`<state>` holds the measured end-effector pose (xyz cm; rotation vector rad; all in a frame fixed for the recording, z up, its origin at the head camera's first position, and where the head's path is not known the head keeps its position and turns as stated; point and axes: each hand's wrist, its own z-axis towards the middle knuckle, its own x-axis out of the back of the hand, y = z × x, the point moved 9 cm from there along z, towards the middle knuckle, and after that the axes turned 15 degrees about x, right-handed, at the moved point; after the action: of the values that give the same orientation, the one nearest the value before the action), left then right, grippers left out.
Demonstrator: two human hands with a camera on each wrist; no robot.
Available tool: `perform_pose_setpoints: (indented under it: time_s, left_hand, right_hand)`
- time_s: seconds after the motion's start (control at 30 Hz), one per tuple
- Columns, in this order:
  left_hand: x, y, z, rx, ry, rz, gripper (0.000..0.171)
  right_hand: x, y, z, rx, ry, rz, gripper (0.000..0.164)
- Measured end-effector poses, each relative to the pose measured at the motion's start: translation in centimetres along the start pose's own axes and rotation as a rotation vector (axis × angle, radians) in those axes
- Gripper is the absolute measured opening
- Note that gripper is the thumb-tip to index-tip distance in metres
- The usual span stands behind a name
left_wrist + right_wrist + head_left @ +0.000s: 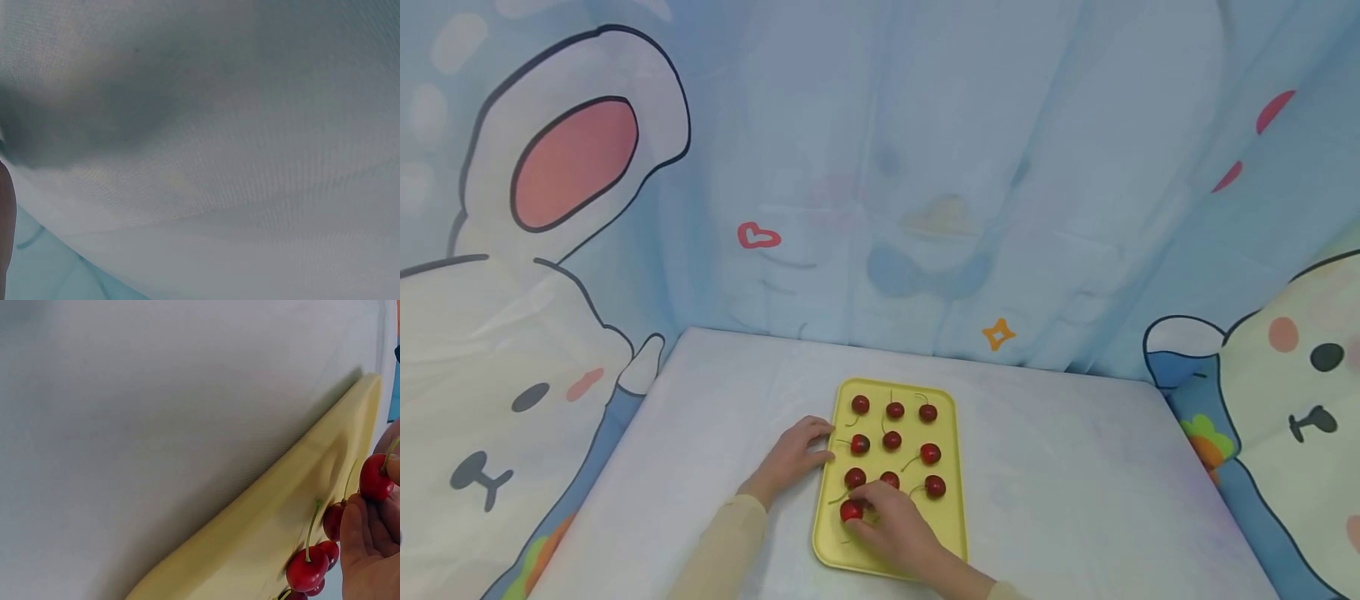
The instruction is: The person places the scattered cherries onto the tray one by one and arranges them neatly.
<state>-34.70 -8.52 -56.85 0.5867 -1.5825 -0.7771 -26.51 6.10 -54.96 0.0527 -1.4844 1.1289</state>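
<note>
My right hand (pixel 898 521) pinches a red cherry (pixel 852 511) between thumb and fingers over the lower left part of a yellow tray (pixel 957 517). In the right wrist view the pinched cherry (pixel 375 478) shows its green stem, close over the tray. My left hand (pixel 793 454) rests at the tray's left edge, fingertips and thumb right at the rim. Only a sliver of skin (pixel 6 225) shows in the left wrist view. Several stemmed cherries (pixel 930 453) lie in rows on the tray, and the right hand partly covers one (pixel 890 480).
The tray stands on a table with a white cloth (pixel 1060 483). A light blue curtain (pixel 850 167) with cartoon animals hangs behind the table and along both sides.
</note>
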Motion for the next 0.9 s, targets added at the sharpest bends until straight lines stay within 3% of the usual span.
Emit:
perform_pose_setpoints:
  time_s: [0.27, 0.9]
  left_hand:
    - [0.0, -0.2, 0.0, -0.005, 0.003, -0.011, 0.038]
    - [0.1, 0.1, -0.1, -0.012, 0.002, -0.010, 0.039]
  right_hand:
    - [-1.1, -0.2, 0.3, 0.049, -0.071, -0.084, 0.025]
    - [-1.3, -0.2, 0.1, 0.027, -0.068, -0.065, 0.026]
